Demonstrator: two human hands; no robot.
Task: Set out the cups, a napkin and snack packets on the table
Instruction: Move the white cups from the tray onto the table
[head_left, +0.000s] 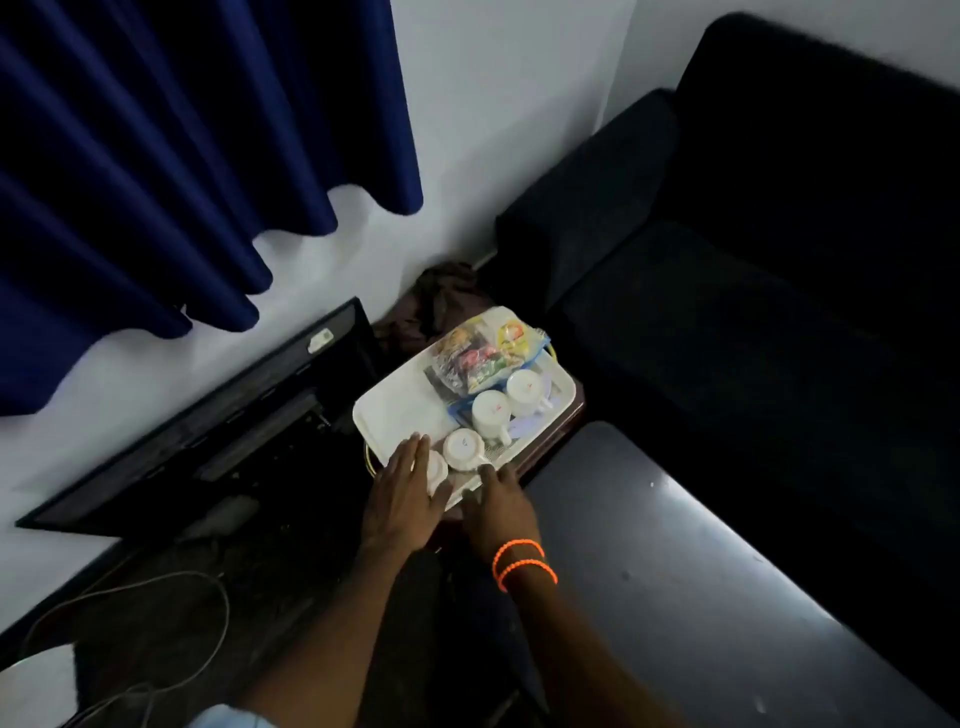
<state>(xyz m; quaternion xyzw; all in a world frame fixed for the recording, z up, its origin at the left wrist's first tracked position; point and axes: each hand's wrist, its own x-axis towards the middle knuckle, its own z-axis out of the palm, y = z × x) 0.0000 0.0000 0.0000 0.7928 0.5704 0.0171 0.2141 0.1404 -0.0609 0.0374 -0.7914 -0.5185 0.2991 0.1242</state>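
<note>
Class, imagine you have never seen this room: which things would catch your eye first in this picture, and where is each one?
The white tray at the centre stands out in the dim room, holding upturned white cups and bright snack packets at its far end. Both hands reach to its near edge: the left hand over one cup, the right hand wearing glowing orange bracelets. A deep blue curtain fills the upper left.

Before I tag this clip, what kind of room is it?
Probably a dim living room or lounge: a dark sofa against the wall, blue curtains, and a low table. A flat screen leans on the wall beside a tray of cups and snack packets.
</note>
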